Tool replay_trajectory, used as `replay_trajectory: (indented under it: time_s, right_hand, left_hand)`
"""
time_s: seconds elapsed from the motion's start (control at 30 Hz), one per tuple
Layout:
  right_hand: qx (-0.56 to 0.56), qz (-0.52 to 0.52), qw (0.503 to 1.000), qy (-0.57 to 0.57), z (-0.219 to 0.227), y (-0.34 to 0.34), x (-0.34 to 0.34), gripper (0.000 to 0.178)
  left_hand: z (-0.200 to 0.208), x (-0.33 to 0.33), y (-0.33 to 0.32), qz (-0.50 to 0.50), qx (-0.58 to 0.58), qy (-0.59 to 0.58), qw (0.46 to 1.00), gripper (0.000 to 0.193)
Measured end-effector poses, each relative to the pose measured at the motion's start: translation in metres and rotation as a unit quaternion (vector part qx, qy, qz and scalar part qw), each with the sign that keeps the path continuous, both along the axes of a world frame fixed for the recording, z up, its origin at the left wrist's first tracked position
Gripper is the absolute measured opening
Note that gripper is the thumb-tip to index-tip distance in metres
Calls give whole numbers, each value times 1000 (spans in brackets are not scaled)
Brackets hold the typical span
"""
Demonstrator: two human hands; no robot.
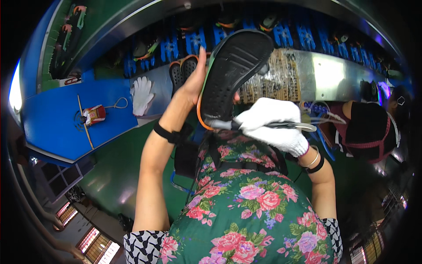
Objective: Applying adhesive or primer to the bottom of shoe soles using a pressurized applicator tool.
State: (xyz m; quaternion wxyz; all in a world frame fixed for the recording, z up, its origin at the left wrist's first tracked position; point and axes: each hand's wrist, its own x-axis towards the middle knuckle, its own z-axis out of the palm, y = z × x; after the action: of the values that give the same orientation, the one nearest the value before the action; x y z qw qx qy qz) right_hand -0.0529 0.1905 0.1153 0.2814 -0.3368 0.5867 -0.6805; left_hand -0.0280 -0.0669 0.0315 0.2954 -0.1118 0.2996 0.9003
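Observation:
My bare left hand [193,81] holds up a shoe [233,75] with its black ribbed sole facing me and an orange rim along its edge. My right hand [272,125], in a white glove, grips a slim metal tool [290,126] whose tip meets the heel end of the shoe. Both hands are raised in front of my chest, over a green floral apron.
A blue table [57,119] at left bears a small red-and-white tool [93,115] and a spare white glove [142,94]. A conveyor with blue racks [193,42] and more shoes runs across the back. Another person [373,127] sits at right.

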Motion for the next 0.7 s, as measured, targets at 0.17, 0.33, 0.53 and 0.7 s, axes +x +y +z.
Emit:
replay_trajectory:
  time_s: [0.17,0.33,0.53,0.7]
  right_hand:
    - [32,-190,967,167,-3,-2,-20,18]
    - [32,-125,936,329,-2,-1,-31,24]
    - [15,-132,942,308,0,-1,-15,21]
    - [6,-167,941,294,7,-2,-12,26]
  left_hand:
    - [-15,32,24,153,152,37,976,62]
    - [-25,55,50,219,14,-12,976,46]
    - [-24,80,49,280,96,-19,955,50]
    - [23,71,53,297,288,-17,910,65]
